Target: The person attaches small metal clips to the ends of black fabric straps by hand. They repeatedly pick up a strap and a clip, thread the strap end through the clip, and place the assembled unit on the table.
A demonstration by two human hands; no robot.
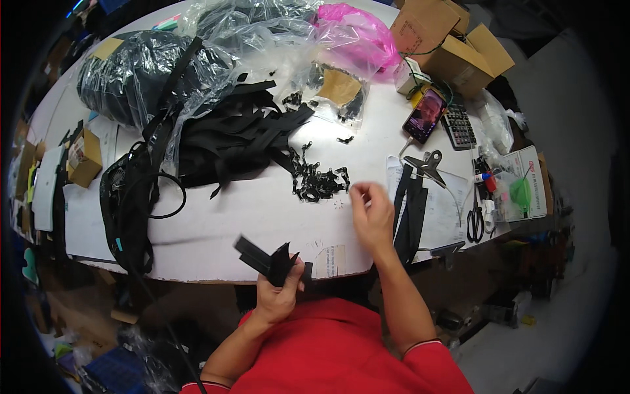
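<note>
My left hand (275, 301) is closed around folded black strips (268, 262) at the table's front edge, their ends sticking up and to the left. My right hand (374, 220) hovers just right of a loose heap of small black parts (319, 185). Its fingers are curled in toward the thumb, slightly blurred, and whatever they may hold does not show. Beyond the heap, to the left, lies a tangled pile of black straps (226, 141). More black strips (410, 217) rest on papers to the right of my right hand.
Large clear bags of dark goods (141, 79) and a pink bag (359, 36) fill the far side. At right are cartons (462, 62), a phone (425, 117), a calculator (459, 128), a large black clip (426, 165) and scissors (475, 220). A black cable (180, 210) loops at left.
</note>
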